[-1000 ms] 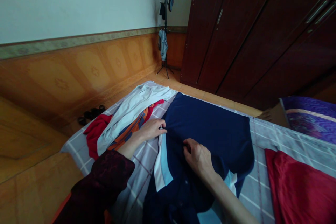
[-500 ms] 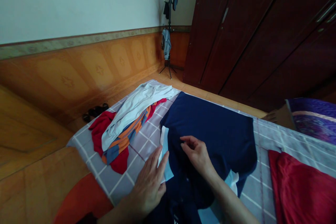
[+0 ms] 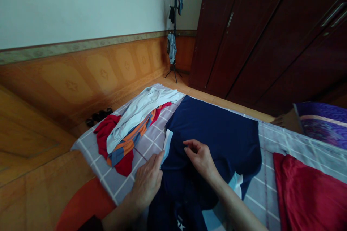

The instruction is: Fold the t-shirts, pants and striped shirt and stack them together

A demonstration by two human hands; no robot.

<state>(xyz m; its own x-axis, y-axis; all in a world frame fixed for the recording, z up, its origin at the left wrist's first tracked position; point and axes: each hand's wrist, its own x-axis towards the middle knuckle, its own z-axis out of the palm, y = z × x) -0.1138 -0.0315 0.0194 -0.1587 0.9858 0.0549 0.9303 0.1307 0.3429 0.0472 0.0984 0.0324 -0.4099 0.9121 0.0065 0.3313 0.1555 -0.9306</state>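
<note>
Navy shirt lies on bed, near end rumpled. Left hand at its pale trim, hold on cloth cannot be told; right hand over its middle, grip narrow, contents unclear. Risk: a one-sided tug at the trim could skew and crease the cloth.

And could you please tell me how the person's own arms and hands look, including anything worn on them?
The left hand and right hand wear no gloves. A dark sleeve shows on the left forearm at the picture's bottom edge; the right forearm shows no sleeve.
</note>
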